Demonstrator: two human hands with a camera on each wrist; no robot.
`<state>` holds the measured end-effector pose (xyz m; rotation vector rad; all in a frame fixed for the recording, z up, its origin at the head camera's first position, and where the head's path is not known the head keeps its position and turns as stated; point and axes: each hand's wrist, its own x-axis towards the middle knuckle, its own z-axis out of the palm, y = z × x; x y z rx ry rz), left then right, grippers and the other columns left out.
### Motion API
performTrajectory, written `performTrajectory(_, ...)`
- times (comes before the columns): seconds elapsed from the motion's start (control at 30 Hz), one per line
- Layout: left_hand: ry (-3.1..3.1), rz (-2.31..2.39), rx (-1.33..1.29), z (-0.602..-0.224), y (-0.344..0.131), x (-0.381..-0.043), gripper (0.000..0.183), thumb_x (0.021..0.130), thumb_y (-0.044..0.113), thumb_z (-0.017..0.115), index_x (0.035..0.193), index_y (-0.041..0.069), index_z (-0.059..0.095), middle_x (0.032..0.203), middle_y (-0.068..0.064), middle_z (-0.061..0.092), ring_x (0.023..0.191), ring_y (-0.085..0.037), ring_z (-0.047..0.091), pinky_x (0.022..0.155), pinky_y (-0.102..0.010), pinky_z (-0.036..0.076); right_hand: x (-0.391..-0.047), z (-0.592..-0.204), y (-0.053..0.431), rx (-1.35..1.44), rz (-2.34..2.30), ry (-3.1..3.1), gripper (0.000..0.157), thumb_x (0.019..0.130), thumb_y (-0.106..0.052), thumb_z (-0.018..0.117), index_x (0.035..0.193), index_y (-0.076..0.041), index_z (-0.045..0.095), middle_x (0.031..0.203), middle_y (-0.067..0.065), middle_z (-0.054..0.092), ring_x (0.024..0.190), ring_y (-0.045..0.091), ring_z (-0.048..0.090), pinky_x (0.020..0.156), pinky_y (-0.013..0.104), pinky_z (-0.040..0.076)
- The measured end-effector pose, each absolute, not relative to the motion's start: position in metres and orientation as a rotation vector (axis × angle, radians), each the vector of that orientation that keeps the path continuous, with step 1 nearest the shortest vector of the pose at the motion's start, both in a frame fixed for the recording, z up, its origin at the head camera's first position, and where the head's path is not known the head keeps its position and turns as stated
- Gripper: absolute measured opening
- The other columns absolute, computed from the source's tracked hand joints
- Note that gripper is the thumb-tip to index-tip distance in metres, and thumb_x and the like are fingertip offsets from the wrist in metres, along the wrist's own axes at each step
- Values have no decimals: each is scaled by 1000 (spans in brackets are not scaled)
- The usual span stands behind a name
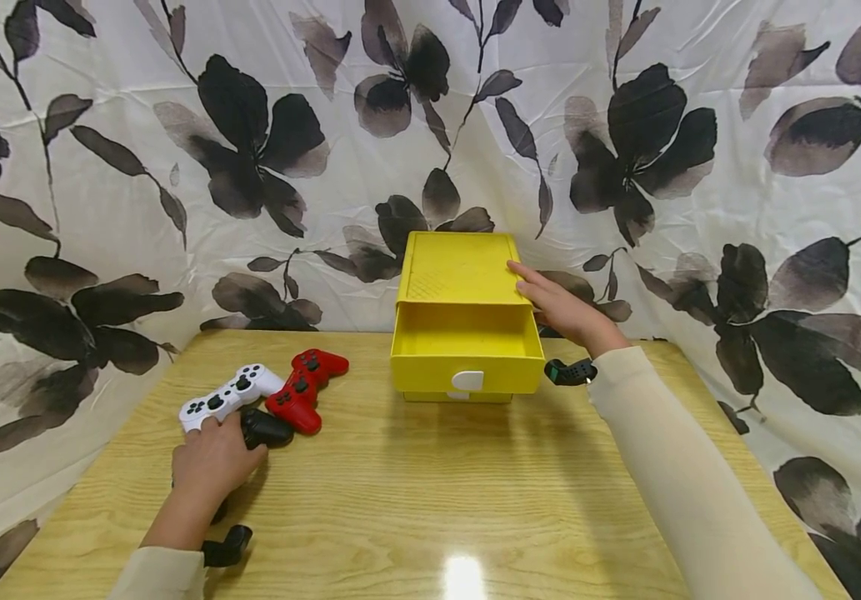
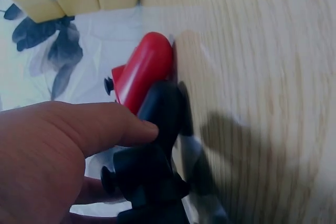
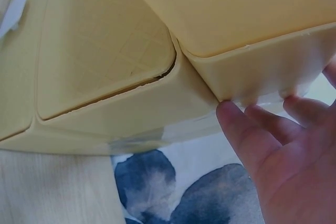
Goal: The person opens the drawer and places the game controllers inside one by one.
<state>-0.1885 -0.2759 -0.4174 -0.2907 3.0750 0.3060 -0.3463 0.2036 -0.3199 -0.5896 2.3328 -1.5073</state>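
Observation:
My left hand (image 1: 214, 462) holds a black game controller (image 1: 267, 428) on the left of the table. Its thumb lies along the controller's black grip (image 2: 164, 109) in the left wrist view, the other fingers on the far side and partly hidden. Just behind lie a white game controller (image 1: 229, 395) and a red game controller (image 1: 301, 393). At the back centre stands a yellow drawer unit (image 1: 462, 258) with its top drawer (image 1: 415, 375) pulled out. My right hand (image 1: 567, 315) touches the unit's right side with extended fingertips, which the right wrist view shows against the yellow wall (image 3: 210, 66).
The wooden table (image 1: 430, 492) meets a flower-printed cloth (image 1: 430, 108) at the back and sides. White handles (image 1: 468, 381) stick out from the drawer fronts. A black strap device (image 1: 571, 372) is worn at the right wrist.

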Motion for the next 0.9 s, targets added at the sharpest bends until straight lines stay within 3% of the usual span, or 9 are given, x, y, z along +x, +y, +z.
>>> performTrajectory(0.27,3037,317,-274,-418,-280,-190,73,82,34,69,129,-15,43,113,-40,49,100,-56,51,74,-63,46,-346,-321,203,-585,-1517,2333,57,105,-42,31,157,-31,9,164,2,4,150,30,14,116,63,20)
performTrajectory(0.5,3049,336,-185,-417,-285,-191,64,81,24,69,123,-17,42,104,-39,52,92,-54,55,66,-58,49,-345,-319,203,-591,-1512,2342,56,105,-40,30,157,-31,10,165,2,3,150,31,16,116,62,20)
performTrajectory(0.9,3014,318,-89,-414,-291,-192,62,78,13,71,120,-22,43,103,-39,56,93,-50,58,76,-56,49,-347,-321,204,-591,-1521,2325,56,106,-40,30,157,-31,9,164,2,4,150,30,15,116,62,20)
